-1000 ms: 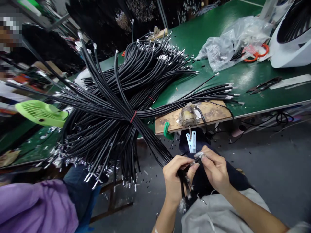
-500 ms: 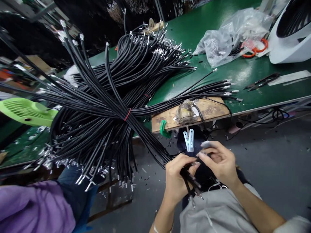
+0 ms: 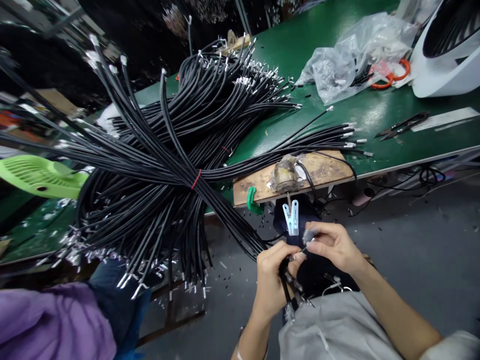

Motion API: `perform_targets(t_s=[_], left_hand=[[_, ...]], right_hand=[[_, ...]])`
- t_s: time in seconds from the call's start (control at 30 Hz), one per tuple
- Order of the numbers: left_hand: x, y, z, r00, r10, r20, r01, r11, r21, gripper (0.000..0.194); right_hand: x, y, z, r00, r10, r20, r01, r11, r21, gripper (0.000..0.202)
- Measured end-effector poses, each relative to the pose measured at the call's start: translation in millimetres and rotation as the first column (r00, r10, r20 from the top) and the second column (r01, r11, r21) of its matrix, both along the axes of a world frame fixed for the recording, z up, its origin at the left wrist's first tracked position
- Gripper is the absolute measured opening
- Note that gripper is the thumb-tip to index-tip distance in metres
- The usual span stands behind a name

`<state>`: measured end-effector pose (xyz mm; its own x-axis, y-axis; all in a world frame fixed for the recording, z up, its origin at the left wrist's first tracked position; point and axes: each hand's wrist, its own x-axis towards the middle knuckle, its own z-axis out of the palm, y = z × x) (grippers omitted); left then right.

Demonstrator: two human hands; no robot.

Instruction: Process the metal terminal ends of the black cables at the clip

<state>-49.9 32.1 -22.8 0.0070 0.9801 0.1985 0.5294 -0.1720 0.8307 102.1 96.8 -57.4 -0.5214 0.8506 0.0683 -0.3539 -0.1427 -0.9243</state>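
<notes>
Black cables [image 3: 240,227] run from the big pile down into my left hand [image 3: 272,272], whose fingers are wrapped round them near their ends. My right hand [image 3: 333,245] is beside it, thumb and forefinger pinched at the tip of one thin cable end between the two hands. Something grey covers a right fingertip. A light blue clothespin [image 3: 291,217] hangs from a small motor [image 3: 285,175] just above the hands. The motor sits on a wooden board [image 3: 326,170] at the table edge. A red tie [image 3: 196,179] binds the cable bundle.
On the green table [image 3: 296,45] are a clear plastic bag [image 3: 333,70], orange-handled scissors [image 3: 386,80], dark snips [image 3: 403,125] and a white fan [image 3: 446,55]. A green clamp [image 3: 254,200] grips the board. A green fan [image 3: 41,175] is at left, above a person's purple sleeve [image 3: 52,322].
My right hand has moved slightly left and its fingers have closed on a cable end near my left thumb. My left hand keeps its hold on the cables.
</notes>
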Motion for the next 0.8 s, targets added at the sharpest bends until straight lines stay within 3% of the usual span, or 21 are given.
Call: perform_targets(t_s=[0.1, 0.17, 0.2, 0.27, 0.33, 0.37, 0.4, 0.43, 0.47, 0.5, 0.53, 0.57, 0.6, 0.67, 0.7, 0.73, 0.8], left_hand=[[1.2, 0.5, -1.7, 0.998, 0.047, 0.034, -0.049, 0.997, 0.055, 0.013], [3.6, 0.2, -4.3, 0.993, 0.114, 0.022, -0.116, 0.989, 0.095, 0.018], [4.8, -0.1, -5.4, 0.989, 0.15, 0.011, -0.15, 0.983, 0.11, 0.019], [5.7, -0.8, -6.2, 0.983, 0.186, 0.001, -0.185, 0.975, 0.124, 0.018], [3.4, -1.0, -4.2, 0.988, 0.155, 0.003, -0.155, 0.985, 0.075, 0.009], [1.0, -0.6, -2.3, 0.993, 0.116, 0.005, -0.116, 0.993, 0.032, 0.003], [-1.8, 0.1, -0.3, 0.997, 0.072, 0.011, -0.072, 0.997, -0.009, 0.004], [-4.9, 1.4, 1.6, 0.999, 0.026, 0.026, -0.025, 0.999, -0.04, 0.007], [-7.7, 3.0, 3.1, 0.998, -0.016, 0.053, 0.019, 0.998, -0.054, 0.008], [-9.9, 4.9, 4.1, 0.995, -0.05, 0.091, 0.055, 0.997, -0.05, 0.009], [-11.5, 6.9, 4.3, 0.988, -0.073, 0.136, 0.079, 0.996, -0.036, 0.009], [-12.3, 8.7, 3.8, 0.98, -0.083, 0.178, 0.088, 0.996, -0.019, 0.011], [-12.4, 10.2, 2.8, 0.973, -0.083, 0.215, 0.085, 0.996, 0.0, 0.012], [-11.1, 11.7, 0.3, 0.966, -0.047, 0.255, 0.042, 0.999, 0.026, 0.012], [-10.2, 11.6, -0.7, 0.966, -0.024, 0.258, 0.018, 0.999, 0.027, 0.011], [-9.4, 11.1, -1.3, 0.968, -0.004, 0.251, -0.001, 1.0, 0.019, 0.011], [-8.5, 9.2, -1.0, 0.976, 0.021, 0.215, -0.016, 1.0, -0.024, 0.013]], right_hand=[[-16.3, -8.0, -2.9, 0.993, -0.058, -0.099, 0.03, 0.965, -0.26, 0.026], [-25.4, -13.6, -3.2, 0.989, -0.134, -0.061, 0.109, 0.945, -0.307, 0.031], [-28.3, -16.0, -2.9, 0.98, -0.198, 0.0, 0.191, 0.949, -0.251, 0.029], [-30.1, -19.4, -1.9, 0.905, -0.409, 0.116, 0.405, 0.912, 0.057, 0.019], [-27.5, -20.3, -0.3, 0.79, -0.604, 0.109, 0.506, 0.741, 0.44, 0.006], [-25.2, -19.8, 0.7, 0.768, -0.635, 0.082, 0.493, 0.668, 0.558, 0.009], [-22.7, -18.7, 1.7, 0.786, -0.614, 0.07, 0.461, 0.658, 0.595, 0.01], [-20.3, -17.1, 2.9, 0.838, -0.539, 0.081, 0.415, 0.727, 0.548, 0.008], [-18.1, -15.1, 4.0, 0.907, -0.413, 0.084, 0.345, 0.842, 0.414, 0.002], [-16.2, -12.5, 5.0, 0.967, -0.25, 0.052, 0.234, 0.949, 0.209, 0.01], [-14.5, -9.3, 6.0, 0.997, -0.079, -0.023, 0.079, 0.997, -0.02, 0.02], [-12.7, -5.4, 6.8, 0.991, 0.065, -0.115, -0.089, 0.973, -0.214, 0.029], [-10.8, -0.8, 7.4, 0.965, 0.179, -0.192, -0.236, 0.91, -0.342, 0.036], [-6.0, 9.1, 8.6, 0.916, 0.342, -0.209, -0.4, 0.809, -0.43, 0.04], [-3.3, 13.7, 9.2, 0.916, 0.375, -0.139, -0.398, 0.815, -0.422, 0.038], [-0.3, 17.3, 9.9, 0.932, 0.359, -0.038, -0.346, 0.857, -0.383, 0.034], [5.5, 19.7, 12.1, 0.967, 0.216, 0.133, -0.183, 0.957, -0.226, 0.027]])
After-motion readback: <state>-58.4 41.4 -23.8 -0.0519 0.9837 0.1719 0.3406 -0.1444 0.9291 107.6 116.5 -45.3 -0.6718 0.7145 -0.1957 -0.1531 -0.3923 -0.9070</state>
